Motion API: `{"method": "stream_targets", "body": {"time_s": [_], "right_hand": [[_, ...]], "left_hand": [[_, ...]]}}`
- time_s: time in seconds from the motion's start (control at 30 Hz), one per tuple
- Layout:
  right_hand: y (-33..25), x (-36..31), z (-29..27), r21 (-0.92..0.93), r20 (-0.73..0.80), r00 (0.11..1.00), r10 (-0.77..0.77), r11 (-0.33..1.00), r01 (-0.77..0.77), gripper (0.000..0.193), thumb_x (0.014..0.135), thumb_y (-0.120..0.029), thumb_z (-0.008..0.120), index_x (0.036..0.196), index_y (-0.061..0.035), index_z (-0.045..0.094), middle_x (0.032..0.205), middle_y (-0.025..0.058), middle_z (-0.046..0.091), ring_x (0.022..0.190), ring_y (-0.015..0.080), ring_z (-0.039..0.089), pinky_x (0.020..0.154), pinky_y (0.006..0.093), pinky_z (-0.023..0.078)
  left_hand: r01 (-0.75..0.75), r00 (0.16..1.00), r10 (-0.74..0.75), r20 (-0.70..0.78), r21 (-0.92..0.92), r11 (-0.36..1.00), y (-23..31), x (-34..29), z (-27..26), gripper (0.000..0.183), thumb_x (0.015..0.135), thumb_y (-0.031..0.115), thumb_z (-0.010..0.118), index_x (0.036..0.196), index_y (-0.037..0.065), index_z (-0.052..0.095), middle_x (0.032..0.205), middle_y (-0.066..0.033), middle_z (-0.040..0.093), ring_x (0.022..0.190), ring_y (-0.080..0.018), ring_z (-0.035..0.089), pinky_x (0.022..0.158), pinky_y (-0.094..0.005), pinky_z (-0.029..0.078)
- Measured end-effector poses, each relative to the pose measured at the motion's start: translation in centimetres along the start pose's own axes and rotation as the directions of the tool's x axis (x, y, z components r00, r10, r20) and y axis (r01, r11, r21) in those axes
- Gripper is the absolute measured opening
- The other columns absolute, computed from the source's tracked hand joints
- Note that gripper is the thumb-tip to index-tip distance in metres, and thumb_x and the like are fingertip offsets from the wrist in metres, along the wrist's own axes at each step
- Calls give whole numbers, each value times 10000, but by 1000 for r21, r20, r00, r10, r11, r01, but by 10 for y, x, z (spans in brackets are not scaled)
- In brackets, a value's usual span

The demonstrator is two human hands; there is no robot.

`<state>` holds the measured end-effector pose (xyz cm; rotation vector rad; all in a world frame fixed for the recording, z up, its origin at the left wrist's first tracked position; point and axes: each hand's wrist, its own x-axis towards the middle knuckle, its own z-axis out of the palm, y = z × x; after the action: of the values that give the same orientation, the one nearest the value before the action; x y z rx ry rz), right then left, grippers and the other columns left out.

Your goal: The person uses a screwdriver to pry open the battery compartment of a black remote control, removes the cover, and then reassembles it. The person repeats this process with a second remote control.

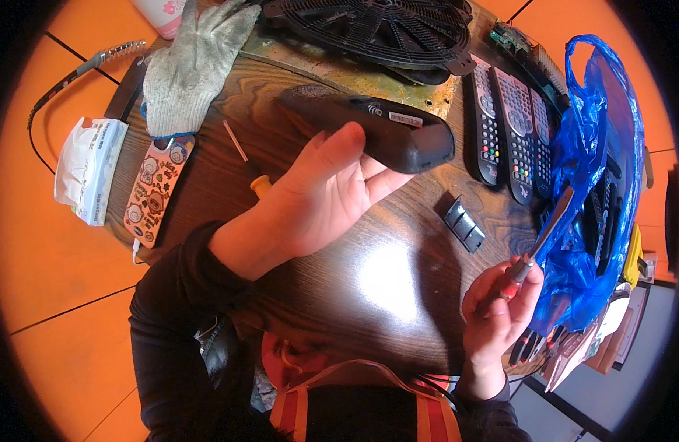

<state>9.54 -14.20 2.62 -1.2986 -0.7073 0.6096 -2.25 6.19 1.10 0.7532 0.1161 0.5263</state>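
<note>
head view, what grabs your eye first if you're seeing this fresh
First the left hand, raised over the middle of the dark wooden table and holding a black remote control with its plain back showing. Lower right, the right hand grips a red-handled screwdriver beside a bright blue plastic bag. A black fan grille lies at the table's far edge.

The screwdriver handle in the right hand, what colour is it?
Red, what shows of the screwdriver handle above the right hand, seen in the head view.
</note>
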Motion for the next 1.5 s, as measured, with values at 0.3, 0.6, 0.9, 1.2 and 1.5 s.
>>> {"method": "stream_targets", "body": {"time_s": [0.3, 0.6, 0.9, 1.2, 1.5], "right_hand": [[6, -6, -7, -187, 41, 997, -66, 980, 73, 468, 758, -66, 630, 1101, -18, 315, 838, 80, 486, 635, 117, 492, 552, 211, 382], [6, -5, -11, -331, 39, 988, -147, 931, 152, 402, 784, -79, 606, 1116, 34, 409, 980, 136, 529, 761, 169, 567, 692, 256, 450], [3, -1, -12, -518, 117, 972, -205, 822, 236, 375, 801, -203, 605, 1063, 59, 545, 827, 118, 612, 697, 187, 522, 648, 276, 407], [1, -1, -12, -542, 140, 975, -171, 811, 220, 383, 792, -205, 617, 1063, 57, 551, 889, 136, 592, 717, 195, 520, 660, 280, 411], [0, 4, -7, -550, 176, 953, -248, 778, 304, 358, 754, -133, 648, 1049, 51, 563, 807, 120, 561, 708, 193, 514, 644, 272, 412]], "left_hand": [[-16, 998, 14, -55, -33, 999, 1, 1, 6, 813, 727, 544, 571, 1285, 5, 326, 1318, -128, 383, 1256, -226, 331, 1083, -343, 237], [-5, 997, 1, -75, -58, 998, 0, 1, 6, 792, 726, 545, 580, 1263, 8, 352, 1288, -116, 417, 1232, -221, 367, 1071, -349, 264], [28, 995, -35, -99, -67, 997, 0, 1, 6, 781, 713, 563, 586, 1237, 19, 387, 1272, -98, 436, 1226, -216, 374, 1065, -348, 273], [41, 993, -49, -105, -70, 997, -1, 1, 5, 759, 722, 561, 580, 1229, 24, 403, 1273, -95, 438, 1229, -213, 371, 1063, -343, 275], [61, 995, -69, -74, -94, 994, -1, 1, 5, 829, 707, 535, 618, 1298, 36, 319, 1242, -68, 458, 1202, -224, 400, 1053, -355, 293]]}}
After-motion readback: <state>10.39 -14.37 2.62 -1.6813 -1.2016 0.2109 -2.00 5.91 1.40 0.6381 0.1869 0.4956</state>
